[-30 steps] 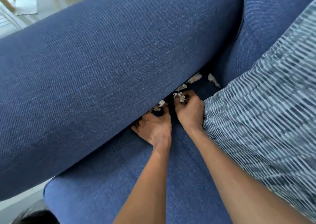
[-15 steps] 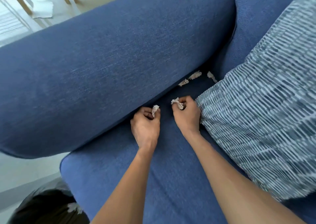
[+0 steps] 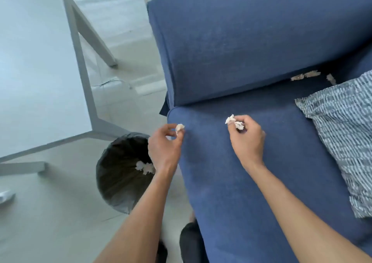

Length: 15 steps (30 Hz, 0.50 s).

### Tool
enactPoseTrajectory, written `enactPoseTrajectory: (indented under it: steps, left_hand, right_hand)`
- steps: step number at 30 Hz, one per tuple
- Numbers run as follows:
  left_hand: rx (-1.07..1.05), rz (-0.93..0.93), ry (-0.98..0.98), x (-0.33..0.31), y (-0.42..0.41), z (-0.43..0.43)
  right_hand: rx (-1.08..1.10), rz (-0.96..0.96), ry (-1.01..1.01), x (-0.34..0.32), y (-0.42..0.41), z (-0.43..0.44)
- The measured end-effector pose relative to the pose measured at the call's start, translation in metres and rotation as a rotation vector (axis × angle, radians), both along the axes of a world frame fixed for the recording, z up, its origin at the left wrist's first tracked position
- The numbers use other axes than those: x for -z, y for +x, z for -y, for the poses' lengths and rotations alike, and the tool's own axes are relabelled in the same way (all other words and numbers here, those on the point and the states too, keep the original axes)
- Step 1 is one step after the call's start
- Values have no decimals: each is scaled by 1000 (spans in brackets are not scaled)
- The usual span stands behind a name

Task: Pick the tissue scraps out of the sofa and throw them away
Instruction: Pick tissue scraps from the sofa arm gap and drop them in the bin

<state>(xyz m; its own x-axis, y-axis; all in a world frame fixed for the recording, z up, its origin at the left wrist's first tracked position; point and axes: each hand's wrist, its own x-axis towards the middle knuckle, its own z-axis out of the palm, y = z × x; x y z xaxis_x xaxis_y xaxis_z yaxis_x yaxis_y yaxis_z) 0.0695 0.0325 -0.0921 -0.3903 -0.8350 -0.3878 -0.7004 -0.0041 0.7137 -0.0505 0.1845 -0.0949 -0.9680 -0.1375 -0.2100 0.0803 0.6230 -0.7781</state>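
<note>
Both pinched tissue scraps have been carried from the crevice: left hand (image 3: 164,146) near the bin (image 3: 112,174), right hand (image 3: 246,140) over the seat (image 3: 231,202); disposal is judged next.

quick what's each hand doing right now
Left hand: closed, pinching a tissue scrap.
Right hand: closed on tissue scraps.
</note>
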Motion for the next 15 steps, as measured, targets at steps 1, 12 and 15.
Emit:
enactPoseTrajectory:
  steps: [1,12,15]
  left_hand:
    - [-31,26,-25,2,21,10]
    - [-161,178,44,28,205,90]
    - [-109,195,86,35,222,94]
  right_hand:
    - [-20,-12,-18,1,16,14]
    - [-352,121,190,32,165,111]
    - [-475,182,331,43,190,114]
